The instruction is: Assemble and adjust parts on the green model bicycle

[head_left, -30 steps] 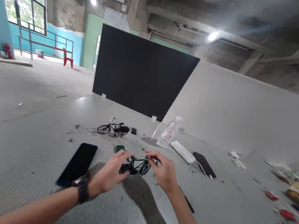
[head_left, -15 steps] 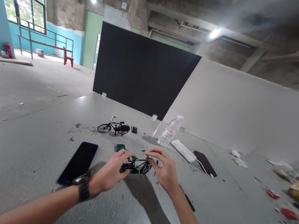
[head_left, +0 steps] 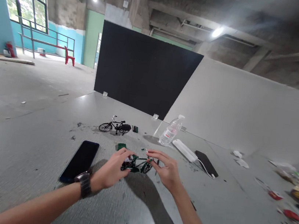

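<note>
Green model bicycle (head_left: 135, 169) in the pinch of both hands (head_left: 112, 169) (head_left: 168, 172), clear bottle (head_left: 174, 126) beyond (red-marked label (head_left: 169, 133) illegible)

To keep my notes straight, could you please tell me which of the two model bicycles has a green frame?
The green bicycle between the left hand and right hand; the black bicycle stands apart, farther away.

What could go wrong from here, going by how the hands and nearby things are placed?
The right hand is at the thin handlebar of the green model bicycle, which might bend under pressure. The left hand grips the bicycle's rear, so squeezing could strain small parts there. The watch is close to the phone beside that wrist and might scratch it.
</note>
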Demonstrator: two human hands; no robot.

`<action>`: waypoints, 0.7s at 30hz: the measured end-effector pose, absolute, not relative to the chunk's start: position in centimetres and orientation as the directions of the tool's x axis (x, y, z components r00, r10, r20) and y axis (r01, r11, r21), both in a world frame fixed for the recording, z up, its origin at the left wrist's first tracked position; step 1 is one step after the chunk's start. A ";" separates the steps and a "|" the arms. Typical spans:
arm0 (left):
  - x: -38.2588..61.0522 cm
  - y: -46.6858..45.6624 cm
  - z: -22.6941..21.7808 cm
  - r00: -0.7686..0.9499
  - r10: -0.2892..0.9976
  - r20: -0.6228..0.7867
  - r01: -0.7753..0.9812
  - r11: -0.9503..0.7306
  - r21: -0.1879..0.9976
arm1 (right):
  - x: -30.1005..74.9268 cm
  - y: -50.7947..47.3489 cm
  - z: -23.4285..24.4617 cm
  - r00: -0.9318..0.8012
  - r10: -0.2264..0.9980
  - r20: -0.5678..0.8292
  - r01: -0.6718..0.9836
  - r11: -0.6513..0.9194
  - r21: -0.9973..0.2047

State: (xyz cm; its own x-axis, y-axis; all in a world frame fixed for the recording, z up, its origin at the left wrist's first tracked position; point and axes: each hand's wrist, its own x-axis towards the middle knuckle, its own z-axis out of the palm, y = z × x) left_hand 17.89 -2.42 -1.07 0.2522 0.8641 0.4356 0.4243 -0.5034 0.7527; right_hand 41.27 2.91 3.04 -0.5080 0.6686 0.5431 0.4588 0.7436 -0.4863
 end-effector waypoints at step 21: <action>16.4 -1.0 -0.8 0.243 0.899 0.363 0.322 -0.428 0.845 | 40.8 2.5 2.1 -0.436 0.832 0.344 0.430 0.528 -0.732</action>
